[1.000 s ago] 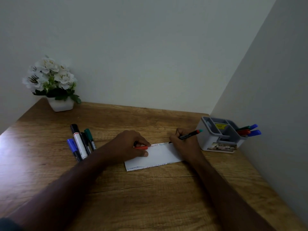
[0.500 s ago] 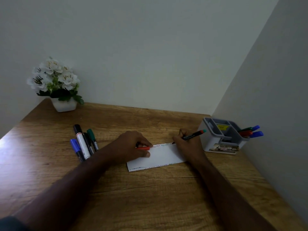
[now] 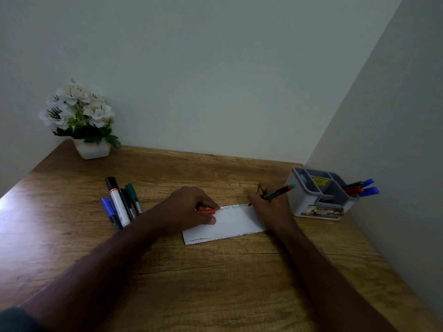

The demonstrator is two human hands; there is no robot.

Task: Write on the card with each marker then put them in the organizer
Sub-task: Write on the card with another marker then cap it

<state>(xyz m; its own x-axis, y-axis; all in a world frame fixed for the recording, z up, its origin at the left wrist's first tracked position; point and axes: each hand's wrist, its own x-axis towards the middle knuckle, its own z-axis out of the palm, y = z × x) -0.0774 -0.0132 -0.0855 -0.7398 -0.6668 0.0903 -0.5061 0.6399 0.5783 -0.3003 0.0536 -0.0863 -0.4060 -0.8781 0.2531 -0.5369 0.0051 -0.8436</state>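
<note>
My left hand [image 3: 191,207] pins the card [image 3: 230,222] flat, fingers curled pinching a red cap [image 3: 205,211]; my right hand [image 3: 268,204] pinches the marker [image 3: 278,192], tip on the card's far edge for writing.

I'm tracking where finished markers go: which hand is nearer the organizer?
Right. The right hand, writing on the card with a marker, sits just left of the organizer. The left hand grips a red cap at the card's far end.
</note>
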